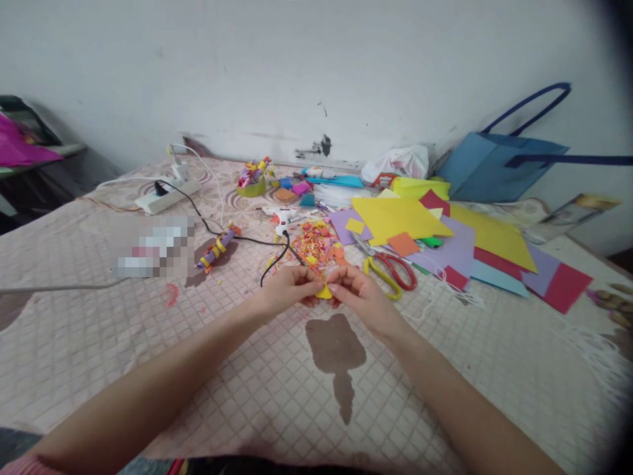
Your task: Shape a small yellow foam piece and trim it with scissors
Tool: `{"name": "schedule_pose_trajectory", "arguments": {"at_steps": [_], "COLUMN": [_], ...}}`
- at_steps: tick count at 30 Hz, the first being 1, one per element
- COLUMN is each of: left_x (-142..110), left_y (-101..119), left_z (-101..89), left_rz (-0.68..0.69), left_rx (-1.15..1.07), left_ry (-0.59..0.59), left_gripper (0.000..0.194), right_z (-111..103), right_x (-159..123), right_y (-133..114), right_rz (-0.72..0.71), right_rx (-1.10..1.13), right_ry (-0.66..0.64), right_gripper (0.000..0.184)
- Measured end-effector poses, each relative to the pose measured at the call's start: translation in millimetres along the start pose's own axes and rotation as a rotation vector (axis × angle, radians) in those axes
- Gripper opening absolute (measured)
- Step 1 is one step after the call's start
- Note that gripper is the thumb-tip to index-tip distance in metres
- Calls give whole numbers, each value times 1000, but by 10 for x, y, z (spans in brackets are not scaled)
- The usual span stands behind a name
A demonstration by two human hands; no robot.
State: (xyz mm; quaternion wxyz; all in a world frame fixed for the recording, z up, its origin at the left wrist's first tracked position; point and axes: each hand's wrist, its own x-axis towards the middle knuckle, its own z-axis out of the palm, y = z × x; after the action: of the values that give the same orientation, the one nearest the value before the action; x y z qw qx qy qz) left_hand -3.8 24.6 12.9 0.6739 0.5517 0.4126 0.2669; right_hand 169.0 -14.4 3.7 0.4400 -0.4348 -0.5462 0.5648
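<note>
Both hands meet over the middle of the table, pinching a small yellow piece of craft sheet [324, 292] between them. My left hand [291, 287] grips its left side with thumb and fingers. On the opposite side, my right hand [360, 292] holds it with fingertips pressed together. Part of the piece is hidden by the fingers. Just beyond lies a heap of colourful scraps [316, 241]. To the right of my right hand rest scissors [395, 270] with red and yellow handles. A white glue gun [282, 221] with a black cord lies behind the hands.
Coloured sheets [403, 221] are piled at the right, near white string [452, 287] and a blue bag [499, 165]. A purple roll with yellow bands [217, 249] lies left. Behind it sits a power strip [167, 198]. A scrap-filled container [252, 189] stands near the wall.
</note>
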Motion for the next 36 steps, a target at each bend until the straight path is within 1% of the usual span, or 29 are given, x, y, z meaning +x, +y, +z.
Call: {"name": "schedule_pose_trajectory", "arguments": {"at_steps": [3, 10, 17, 19, 28, 36], "left_x": [3, 16, 8, -2, -10, -4], "left_y": [7, -16, -4, 5, -11, -15], "left_z": [-14, -20, -30, -28, -29, -35], "left_rz": [-37, -66, -97, -100, -66, -60], "left_rx": [-36, -90, -237, -258, -246, -229], "left_ry": [-13, -16, -122, -132, -161, -174], "left_gripper": [24, 24, 27, 28, 32, 35], "right_z": [-25, -42, -60, -58, -38, -23], "right_x": [-6, -4, -2, 3, 7, 16], "right_y": [-37, -50, -35, -44, 0, 7], "right_rz": [62, 156, 189, 210, 246, 246], "right_rx": [95, 219, 323, 368, 467, 488], "right_ry": [-38, -46, -78, -84, -105, -98], "right_gripper": [16, 21, 19, 21, 21, 23]}}
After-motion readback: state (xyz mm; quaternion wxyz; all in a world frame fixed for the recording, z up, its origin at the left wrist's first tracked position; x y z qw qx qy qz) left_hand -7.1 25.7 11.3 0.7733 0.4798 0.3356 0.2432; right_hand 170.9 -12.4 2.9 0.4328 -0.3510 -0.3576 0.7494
